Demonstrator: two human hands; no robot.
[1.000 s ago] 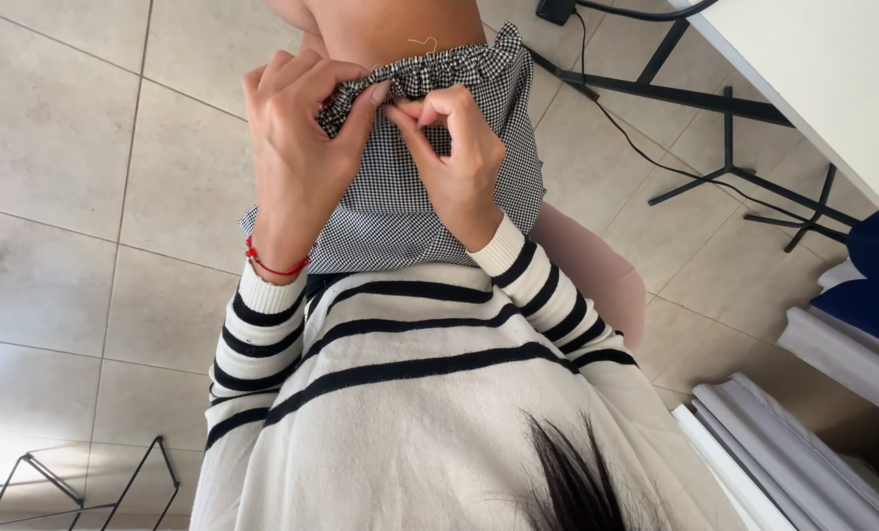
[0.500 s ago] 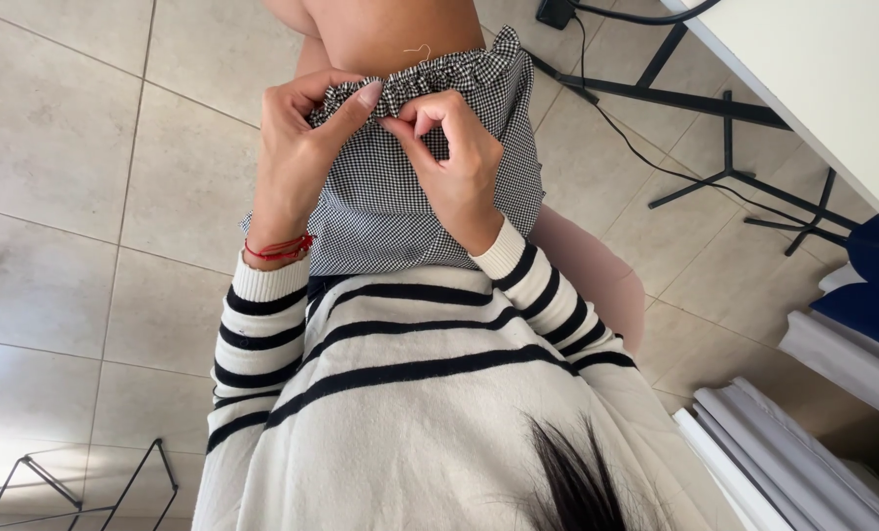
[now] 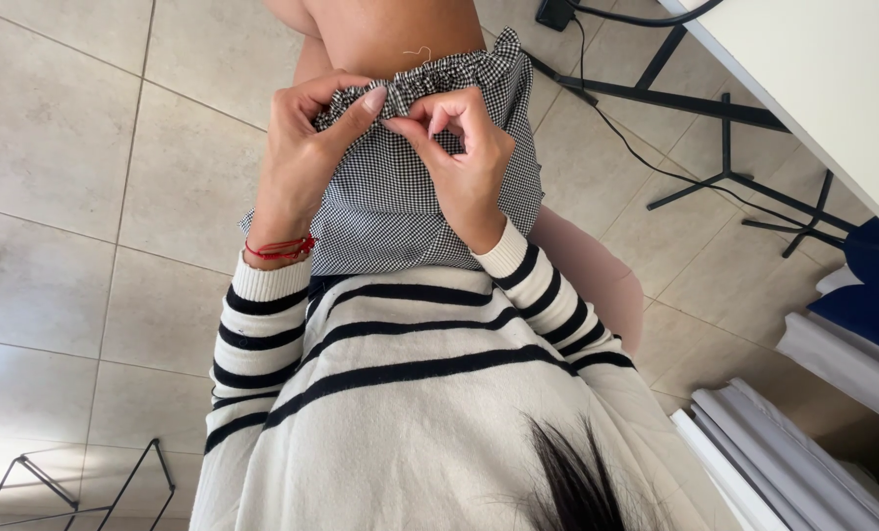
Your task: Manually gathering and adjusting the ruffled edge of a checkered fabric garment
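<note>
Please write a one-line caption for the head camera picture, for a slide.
Left hand and right hand pinch the ruffled hem of a checked garment on the lap.

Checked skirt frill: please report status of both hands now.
Left hand pinching ruffled hem of checked skirt. Right hand pinching same hem, fingertips close to the left. Nothing blocking.

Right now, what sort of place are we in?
Probably a home room or small workroom, indoors. The floor is large pale tiles, a white table stands on black legs with a cable trailing beneath, and both hands pinch a checked ruffled garment.
</note>
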